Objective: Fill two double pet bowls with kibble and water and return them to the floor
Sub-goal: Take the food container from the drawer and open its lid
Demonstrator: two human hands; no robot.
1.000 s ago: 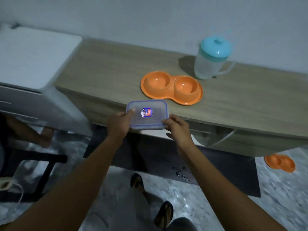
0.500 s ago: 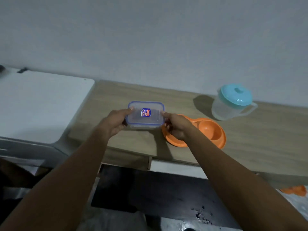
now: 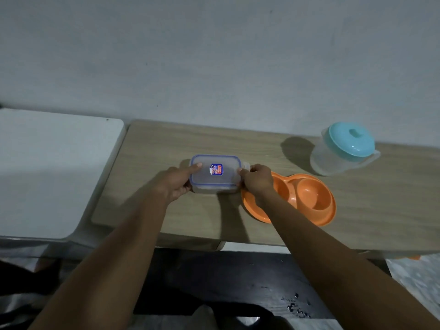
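Both arms outstretched, left hand (image 3: 175, 184) and right hand (image 3: 257, 181) grip the lidded container (image 3: 215, 173).

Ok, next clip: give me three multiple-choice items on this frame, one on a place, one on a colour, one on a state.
1. Where does the jug stand relative to the orange double bowl?
A. Behind it, to the right.
B. On the floor.
C. On a chair.

2. What colour is the jug's lid?
A. Red.
B. Teal.
C. Black.

3. What is the state of the clear container?
A. Open, its cover lying beside it.
B. Tipped over the bowl.
C. Closed, level, held at both ends.

Answers:
1 A: the jug sits farther back on the counter than the bowl and to its right.
2 B: the lid is plainly teal.
3 C: the left hand and right hand grip its two ends, and it is closed and level.
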